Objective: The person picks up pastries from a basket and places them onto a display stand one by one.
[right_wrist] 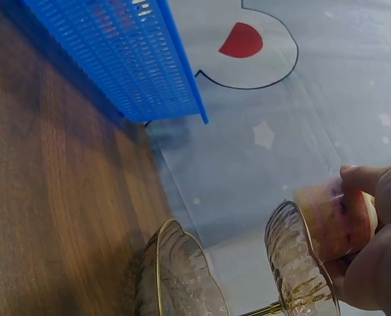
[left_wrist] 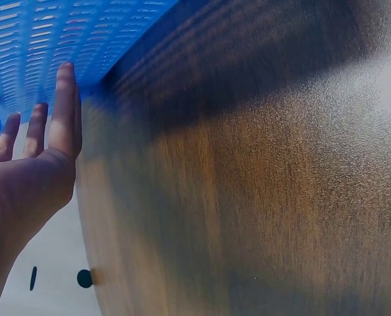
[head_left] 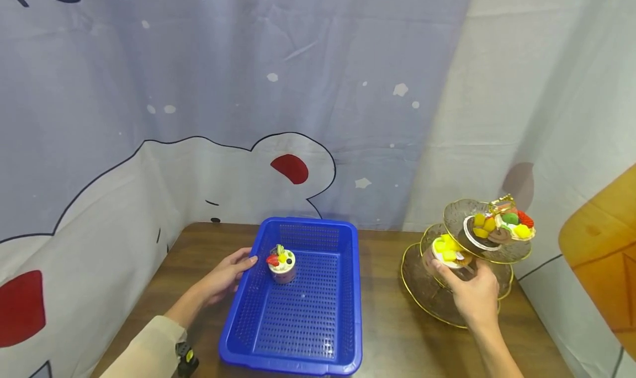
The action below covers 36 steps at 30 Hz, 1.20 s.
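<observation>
My right hand [head_left: 478,296] grips a clear dessert cup [head_left: 449,251] topped with yellow cubes, at the middle tier of a glass tiered stand [head_left: 412,281]. In the right wrist view the cup [right_wrist: 334,220] is tilted beside a gold-rimmed glass plate [right_wrist: 291,250], thumb and fingers around it. Against the left side of a blue plastic basket [head_left: 355,301] rests my left hand [head_left: 224,277], its thumb near the rim. The left wrist view has its fingers [left_wrist: 64,115] fairly straight along the perforated wall. Inside the basket stands a fruit-topped dessert cup [head_left: 283,270].
On the stand's top tier sit a chocolate-coloured dessert cup [head_left: 479,234] with yellow cubes and a fruit-topped dessert [head_left: 519,223]. Everything stands on a brown wooden table [head_left: 382,312]. A printed curtain [head_left: 367,118] hangs right behind it.
</observation>
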Available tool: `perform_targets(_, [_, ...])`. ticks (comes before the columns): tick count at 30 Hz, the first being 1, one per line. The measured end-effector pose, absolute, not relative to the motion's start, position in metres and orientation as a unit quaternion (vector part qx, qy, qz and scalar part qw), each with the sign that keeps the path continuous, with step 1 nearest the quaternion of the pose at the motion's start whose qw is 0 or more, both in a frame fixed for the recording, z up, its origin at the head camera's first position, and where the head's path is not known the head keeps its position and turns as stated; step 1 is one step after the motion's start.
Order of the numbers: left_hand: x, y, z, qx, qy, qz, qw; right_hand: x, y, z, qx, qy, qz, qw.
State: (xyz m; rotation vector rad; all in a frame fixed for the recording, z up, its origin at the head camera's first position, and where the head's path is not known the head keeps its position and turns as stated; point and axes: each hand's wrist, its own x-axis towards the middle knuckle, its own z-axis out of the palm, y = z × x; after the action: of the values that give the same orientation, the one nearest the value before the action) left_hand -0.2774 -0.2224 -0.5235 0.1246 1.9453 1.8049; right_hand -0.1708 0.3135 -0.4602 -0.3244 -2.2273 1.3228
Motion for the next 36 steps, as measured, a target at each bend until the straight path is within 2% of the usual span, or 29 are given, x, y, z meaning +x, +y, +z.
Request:
perform_targets(7, [-0.276,-0.223,-0.522,0.046,0.710,0.660,0.240,-0.175,0.313,-0.460,-0.142,-0.839,0.438,0.291])
perform_targets(20, [-0.276,-0.223,-0.523,0.043,0.707,0.663,0.243,-0.182,0.315,-0.467,-0.126,-0.852,0.361,0.356])
perform_targets(36, [-0.272,-0.221,-0.523,0.047,0.707,0.664,0.241,-0.186,0.315,-0.469,-0.135,-0.875,0.335,0.321])
